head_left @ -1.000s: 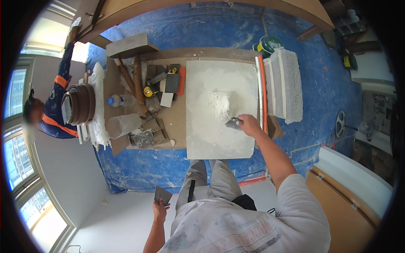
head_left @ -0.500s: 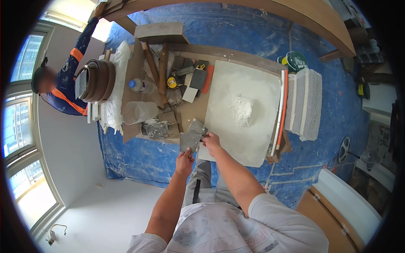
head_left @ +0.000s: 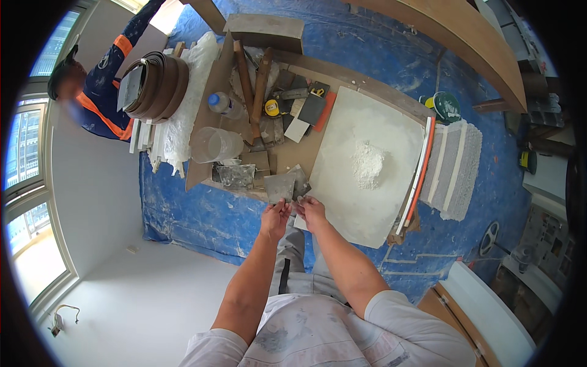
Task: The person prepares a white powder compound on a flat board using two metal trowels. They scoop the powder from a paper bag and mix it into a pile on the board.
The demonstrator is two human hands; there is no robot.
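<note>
In front of me, over the near edge of the work surface, my left hand [head_left: 275, 218] pinches a flat grey scraper [head_left: 279, 188] by its lower edge. A second grey scraper [head_left: 300, 177] is in the closed fingers of my right hand [head_left: 312, 211], its blade partly behind the first. The blades overlap or touch; which of these I cannot tell. To the right of the hands lies a white board [head_left: 348, 214], with a heap of white powder [head_left: 368, 164] on it. Just left of the scrapers is a plaster-smeared grey plate [head_left: 236, 175].
Left on the surface stand a clear plastic tub [head_left: 217, 145] and a bottle [head_left: 224, 105], near a yellow tape measure [head_left: 272, 108] and a hammer [head_left: 260, 85]. An orange-edged bar [head_left: 419, 174] borders the board. Beyond the brown coiled strips [head_left: 156, 85] is another person [head_left: 101, 110].
My view has turned, so the surface sits tilted and shifted. The two hands have come closer together, and the left scraper now stands more upright in front of the other.
</note>
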